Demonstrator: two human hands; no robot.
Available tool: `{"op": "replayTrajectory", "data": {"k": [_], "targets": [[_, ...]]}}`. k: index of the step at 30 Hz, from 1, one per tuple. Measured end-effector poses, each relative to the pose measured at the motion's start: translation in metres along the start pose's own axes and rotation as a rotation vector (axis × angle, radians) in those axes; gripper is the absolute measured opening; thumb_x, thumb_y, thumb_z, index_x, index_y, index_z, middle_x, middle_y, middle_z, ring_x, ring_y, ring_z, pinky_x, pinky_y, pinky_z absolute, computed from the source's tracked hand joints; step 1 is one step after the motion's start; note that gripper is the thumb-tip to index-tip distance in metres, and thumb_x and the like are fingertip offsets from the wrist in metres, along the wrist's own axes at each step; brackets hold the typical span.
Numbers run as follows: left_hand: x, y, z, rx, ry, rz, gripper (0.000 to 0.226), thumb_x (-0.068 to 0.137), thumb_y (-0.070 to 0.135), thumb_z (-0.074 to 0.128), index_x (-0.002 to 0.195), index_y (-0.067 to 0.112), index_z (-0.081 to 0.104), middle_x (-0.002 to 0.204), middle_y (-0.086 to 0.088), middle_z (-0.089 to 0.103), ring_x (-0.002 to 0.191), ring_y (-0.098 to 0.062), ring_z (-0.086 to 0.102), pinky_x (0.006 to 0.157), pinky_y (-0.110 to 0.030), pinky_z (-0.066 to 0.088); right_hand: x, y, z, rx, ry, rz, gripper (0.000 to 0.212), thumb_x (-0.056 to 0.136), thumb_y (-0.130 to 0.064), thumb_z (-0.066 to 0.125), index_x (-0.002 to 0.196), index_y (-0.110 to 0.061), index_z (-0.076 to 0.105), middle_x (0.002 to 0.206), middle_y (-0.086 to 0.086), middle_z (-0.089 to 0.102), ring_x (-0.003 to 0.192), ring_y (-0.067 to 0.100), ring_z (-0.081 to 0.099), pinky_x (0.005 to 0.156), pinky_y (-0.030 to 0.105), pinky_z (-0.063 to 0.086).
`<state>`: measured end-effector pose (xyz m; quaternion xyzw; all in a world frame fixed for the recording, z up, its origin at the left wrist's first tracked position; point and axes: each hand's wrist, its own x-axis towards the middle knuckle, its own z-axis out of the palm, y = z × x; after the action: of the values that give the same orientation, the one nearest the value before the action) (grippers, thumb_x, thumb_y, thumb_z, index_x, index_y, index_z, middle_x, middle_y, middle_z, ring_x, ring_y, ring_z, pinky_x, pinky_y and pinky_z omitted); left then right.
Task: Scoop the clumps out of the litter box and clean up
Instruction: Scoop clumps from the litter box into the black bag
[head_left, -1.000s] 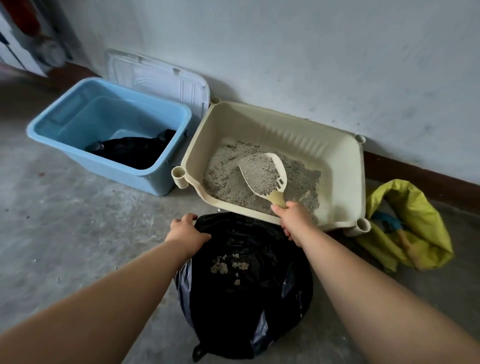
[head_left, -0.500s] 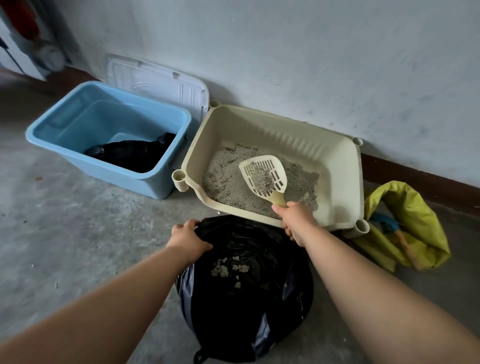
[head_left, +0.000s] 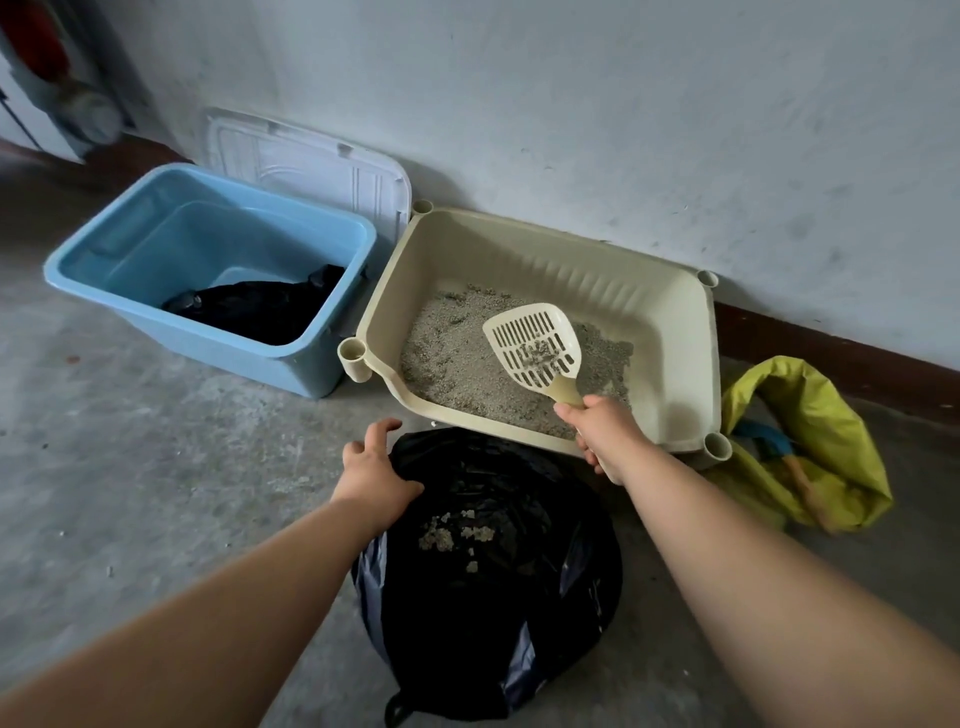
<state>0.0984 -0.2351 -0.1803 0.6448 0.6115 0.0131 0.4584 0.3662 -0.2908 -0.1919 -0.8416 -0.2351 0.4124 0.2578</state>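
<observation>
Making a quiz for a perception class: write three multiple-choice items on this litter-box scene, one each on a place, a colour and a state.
1. The litter scoop has its slotted head over:
A the litter box
B the blue tub
C the black bin bag

2. The crumpled bag to the right of the litter box is:
A red
B yellow-green
C white

3. The right hand is:
A flat on the floor
B gripping the scoop's handle
C inside the tub

Answers:
1 A, grey litter and the box wall show around the head.
2 B, its folds are plainly yellow-green.
3 B, the fingers curl round the handle.
</observation>
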Motion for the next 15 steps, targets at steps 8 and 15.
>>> {"op": "replayTrajectory", "data": {"k": [8,15], "targets": [[-0.002,-0.020,0.003,0.299,-0.109,0.243,0.032,0.081,0.024,0.069,0.100,0.047,0.056,0.152,0.002,0.014,0.136,-0.028,0.029,0.110,-0.039,0.034,-0.020,-0.001,-0.016,-0.085,-0.030,-0.064,0.033,0.090,-0.042,0.058,0.110,-0.015,0.057,0.057,0.002,0.045,0.038,0.016,0.038,0.042,0.021,0.032],[0.005,-0.025,0.006,0.489,-0.110,0.134,0.074,0.081,0.023,0.066,0.146,0.029,0.031,0.153,-0.006,0.005,0.131,-0.034,0.038,0.109,-0.037,0.037,-0.051,0.009,-0.027,-0.268,-0.221,-0.144,0.031,0.086,-0.041,0.064,0.112,-0.026,0.057,0.057,0.001,0.051,0.040,0.015,0.042,0.041,0.023,0.035]]}}
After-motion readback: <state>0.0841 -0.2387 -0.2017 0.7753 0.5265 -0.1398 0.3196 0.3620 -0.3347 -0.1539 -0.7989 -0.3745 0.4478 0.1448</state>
